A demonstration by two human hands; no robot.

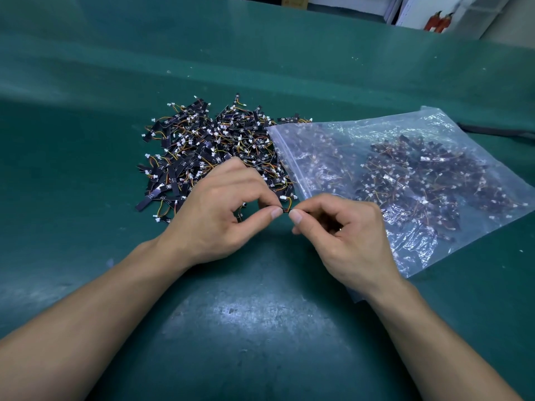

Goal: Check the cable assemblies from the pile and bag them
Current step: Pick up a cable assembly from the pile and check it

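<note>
A pile of cable assemblies, black strips with coloured wires and white plugs, lies on the green table mat. To its right lies a clear zip bag holding several assemblies. My left hand and my right hand meet in front of the pile and pinch one cable assembly between thumbs and forefingers. Its yellow and orange wires and a white plug show above the fingertips. My left hand also seems to keep another piece in its palm.
The green mat rises in a fold toward the back. Beyond the table's far edge stand white shelves or boards and red objects. A dark strip lies behind the bag at the right.
</note>
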